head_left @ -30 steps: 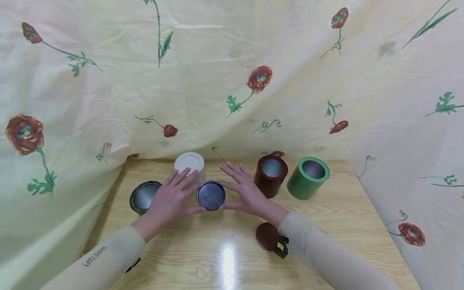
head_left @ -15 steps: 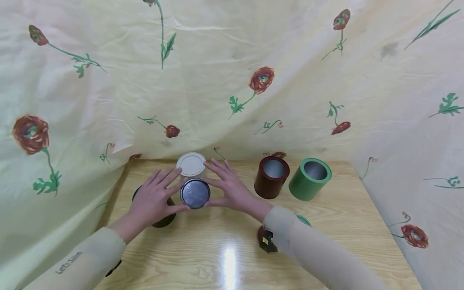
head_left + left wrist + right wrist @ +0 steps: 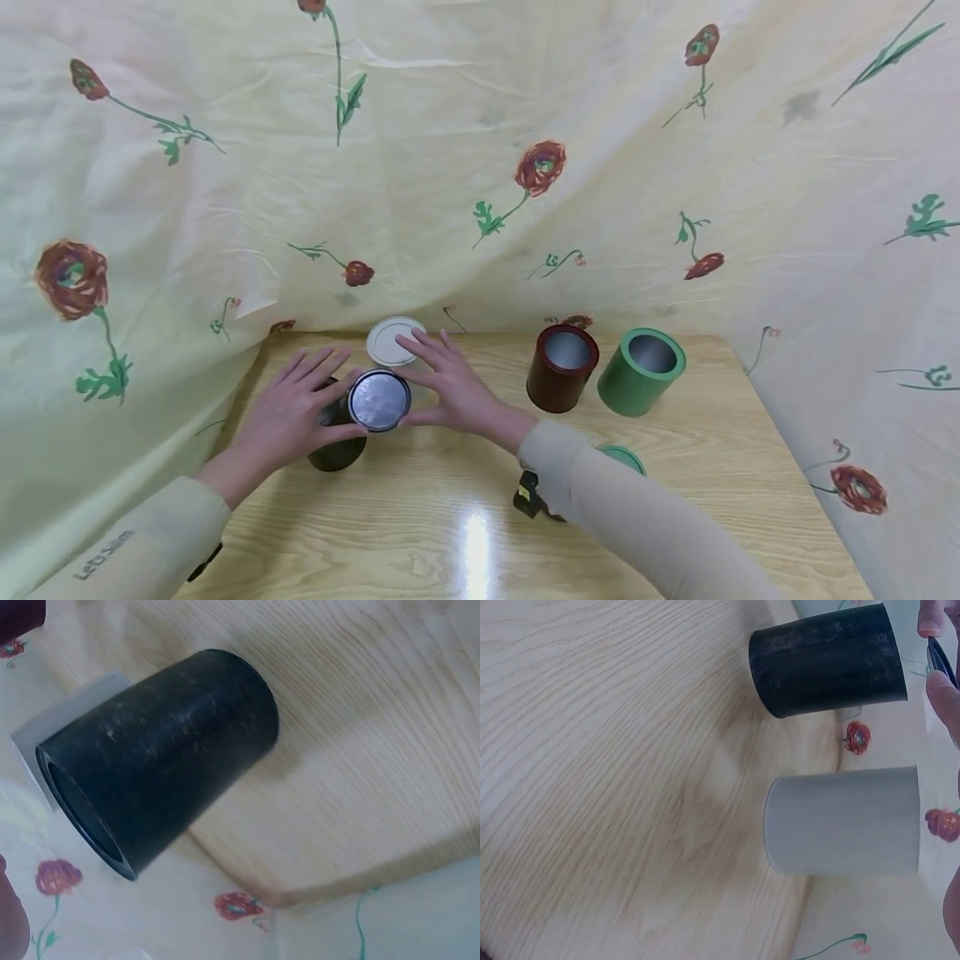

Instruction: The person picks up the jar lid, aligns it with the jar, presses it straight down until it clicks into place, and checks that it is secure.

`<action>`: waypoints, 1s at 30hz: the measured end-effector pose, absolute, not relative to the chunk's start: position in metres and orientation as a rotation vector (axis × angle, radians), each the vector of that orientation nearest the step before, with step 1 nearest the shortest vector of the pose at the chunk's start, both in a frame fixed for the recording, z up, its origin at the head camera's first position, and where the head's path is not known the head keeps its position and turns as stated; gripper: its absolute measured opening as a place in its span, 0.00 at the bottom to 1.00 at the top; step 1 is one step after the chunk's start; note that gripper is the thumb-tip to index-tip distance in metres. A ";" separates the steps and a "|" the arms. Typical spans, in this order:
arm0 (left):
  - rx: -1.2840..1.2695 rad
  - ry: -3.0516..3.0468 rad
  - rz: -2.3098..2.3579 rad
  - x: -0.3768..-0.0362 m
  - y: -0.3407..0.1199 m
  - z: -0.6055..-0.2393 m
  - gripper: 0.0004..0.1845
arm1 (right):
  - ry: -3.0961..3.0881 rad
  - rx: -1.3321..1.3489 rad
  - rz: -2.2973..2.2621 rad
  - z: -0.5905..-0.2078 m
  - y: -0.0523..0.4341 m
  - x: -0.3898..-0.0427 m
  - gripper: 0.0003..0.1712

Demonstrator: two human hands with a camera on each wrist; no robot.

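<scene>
Held between both hands is a round lid [image 3: 379,402] with a silvery face and dark rim, seen nearly edge-on in the right wrist view. The left hand [image 3: 288,412] pinches its left edge between thumb and forefinger, the other fingers spread. On the opposite edge the right hand [image 3: 457,387] does the same. An open-topped black can [image 3: 165,742] stands upright on the table, partly hidden in the head view behind the left hand; the lid is above and to its right. Behind the lid stands a white can [image 3: 844,821], its white lid [image 3: 390,340] on top.
To the right stand an open dark red can [image 3: 553,385] and an open green can [image 3: 632,387]. A green lid [image 3: 626,457] lies on the wooden table [image 3: 405,533], partly under the right sleeve. Flowered cloth [image 3: 450,167] hangs behind and along the sides.
Both hands have moved left together with the lid, from in front of the white can's right side to beside the black can. The green lid has come into view by the right sleeve.
</scene>
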State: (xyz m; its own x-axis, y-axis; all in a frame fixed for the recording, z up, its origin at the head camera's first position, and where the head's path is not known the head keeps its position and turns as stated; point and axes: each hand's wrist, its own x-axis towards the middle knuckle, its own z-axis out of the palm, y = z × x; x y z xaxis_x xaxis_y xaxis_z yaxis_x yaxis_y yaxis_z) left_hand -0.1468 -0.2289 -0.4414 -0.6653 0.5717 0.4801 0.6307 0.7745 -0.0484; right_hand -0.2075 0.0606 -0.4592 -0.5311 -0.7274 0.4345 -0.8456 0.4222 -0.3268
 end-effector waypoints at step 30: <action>-0.790 -2.685 -0.267 -0.147 -0.287 -0.427 0.46 | -2.627 1.489 0.637 -0.436 -0.006 -0.232 0.46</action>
